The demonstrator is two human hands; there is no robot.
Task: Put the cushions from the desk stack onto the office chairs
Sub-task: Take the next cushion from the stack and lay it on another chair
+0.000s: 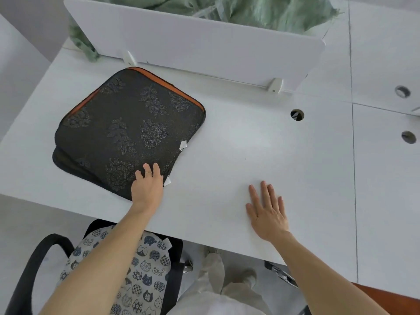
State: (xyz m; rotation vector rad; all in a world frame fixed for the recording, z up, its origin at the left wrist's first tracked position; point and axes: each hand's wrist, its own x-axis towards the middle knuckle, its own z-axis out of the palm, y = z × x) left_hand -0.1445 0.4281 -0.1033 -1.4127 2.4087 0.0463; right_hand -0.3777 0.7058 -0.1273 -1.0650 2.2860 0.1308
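No words or numbers can be read here. The top cushion point(127, 123) of the dark stack on the desk point(250, 155) has a small white tag point(183, 145) at its right edge, but the tag is too small to read. A second white tag point(167, 181) sticks out at the near corner of the stack, and no letters can be made out on it. The cat cushion point(145, 269) on the chair point(29, 269) has a third tag point(167, 243), also white, and no letters show on it. The flowers, leaves and cat faces on the cushions are pictures, not writing.
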